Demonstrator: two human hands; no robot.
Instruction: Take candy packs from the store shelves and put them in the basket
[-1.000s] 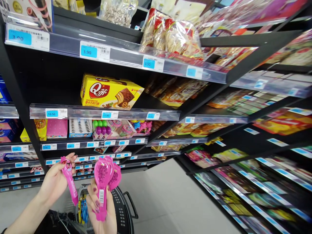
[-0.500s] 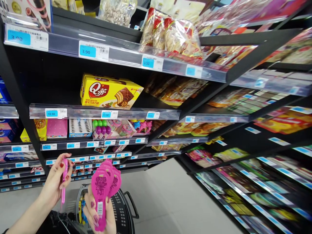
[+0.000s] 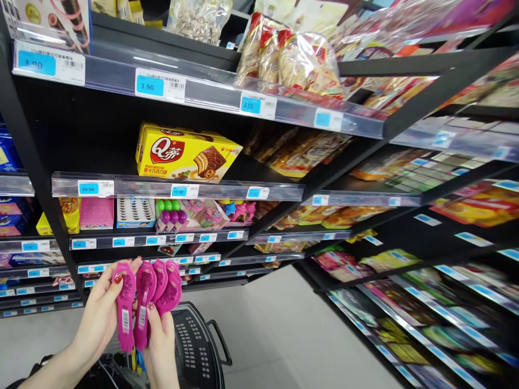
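My left hand (image 3: 97, 313) grips one pink lollipop-shaped packet (image 3: 124, 302) with a barcode label, held upright at the lower left. Beside it, my right hand (image 3: 162, 340) is closed round the stems of three more of the same pink packets (image 3: 156, 289), fanned out and touching the left one. Both hands hover above a black shopping basket (image 3: 194, 346). Behind them stand black shelves with blue price tags.
A yellow cake box (image 3: 184, 154) sits on the middle shelf. Small toys and candy (image 3: 178, 213) fill the shelf below it. Bagged snacks (image 3: 292, 62) lie on the top shelf. More shelves of packets (image 3: 425, 292) run along the right, with grey floor (image 3: 275, 329) between.
My left hand has turned its pink packet to face me and brought it right, against the fan. My right hand has shifted left and slightly lower.
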